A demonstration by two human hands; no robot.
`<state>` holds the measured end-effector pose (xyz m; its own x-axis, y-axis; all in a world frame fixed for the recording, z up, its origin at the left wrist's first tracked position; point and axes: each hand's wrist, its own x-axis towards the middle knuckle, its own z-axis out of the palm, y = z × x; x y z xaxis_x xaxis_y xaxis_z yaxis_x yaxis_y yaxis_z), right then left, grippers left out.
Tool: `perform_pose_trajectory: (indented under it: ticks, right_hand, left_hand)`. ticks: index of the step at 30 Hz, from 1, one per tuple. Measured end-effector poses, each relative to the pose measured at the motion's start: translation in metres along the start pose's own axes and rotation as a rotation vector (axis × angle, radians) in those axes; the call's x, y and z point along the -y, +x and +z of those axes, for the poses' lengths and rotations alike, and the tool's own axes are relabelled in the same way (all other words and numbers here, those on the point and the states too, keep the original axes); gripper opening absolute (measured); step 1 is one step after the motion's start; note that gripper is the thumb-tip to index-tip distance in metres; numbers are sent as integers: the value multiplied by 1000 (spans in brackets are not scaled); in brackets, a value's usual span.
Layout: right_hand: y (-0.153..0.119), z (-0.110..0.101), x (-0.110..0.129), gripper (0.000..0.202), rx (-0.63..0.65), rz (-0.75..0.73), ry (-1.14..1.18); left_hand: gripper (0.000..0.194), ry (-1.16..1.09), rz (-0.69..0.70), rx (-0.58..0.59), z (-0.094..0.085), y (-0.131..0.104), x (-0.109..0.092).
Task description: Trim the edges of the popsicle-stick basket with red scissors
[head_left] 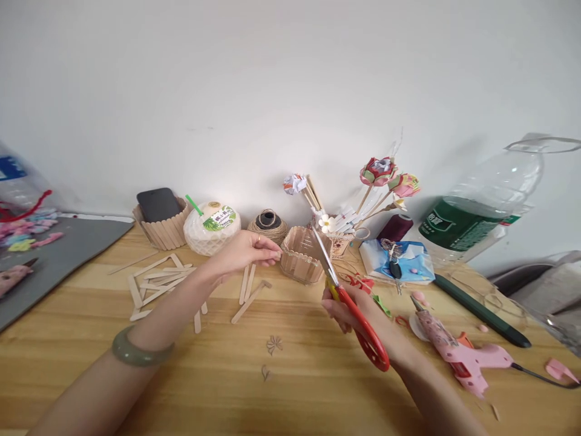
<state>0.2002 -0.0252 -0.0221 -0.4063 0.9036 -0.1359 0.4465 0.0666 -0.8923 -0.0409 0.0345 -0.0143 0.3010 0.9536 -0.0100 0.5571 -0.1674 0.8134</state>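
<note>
My right hand (347, 306) grips a pair of scissors (361, 321) with red handles and yellow by the pivot. Its blades point up and away, seemingly together, beside a small basket made of wooden craft sticks (302, 266). At that basket's left rim, the fingertips of my left hand (247, 249) are pinched together. Whatever is between them is too small to make out. Behind my left hand sits a ball of twine (269, 229). Small brown cut-out bits (274, 345) lie on the wooden table in front of the basket.
Loose craft sticks (157, 280) lie to the left, below a stick basket holding a phone (158, 204) and a coconut (212, 233). Paper flowers (378, 172) stand behind. On the right are a pink glue gun (463, 354) with its cord, a green pen-like stick (483, 312) and a large bottle (481, 212).
</note>
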Motion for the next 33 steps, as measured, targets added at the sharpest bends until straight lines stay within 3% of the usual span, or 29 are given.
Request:
perform_pose_trajectory:
  ticks: [2, 5, 15, 33]
  right_hand:
    - [-1, 6, 3, 24, -59, -2, 94]
    - [-1, 11, 4, 19, -142, -19, 191]
    - [-5, 12, 5, 23, -215, -57, 329]
    - [-6, 12, 7, 29, -285, -52, 322]
  left_hand:
    - [24, -309, -52, 53, 8, -8, -16]
    - [17, -476, -87, 106, 22, -18, -33]
    - [14, -487, -148, 192, 57, -26, -43]
    - [8, -508, -198, 206, 63, -26, -41]
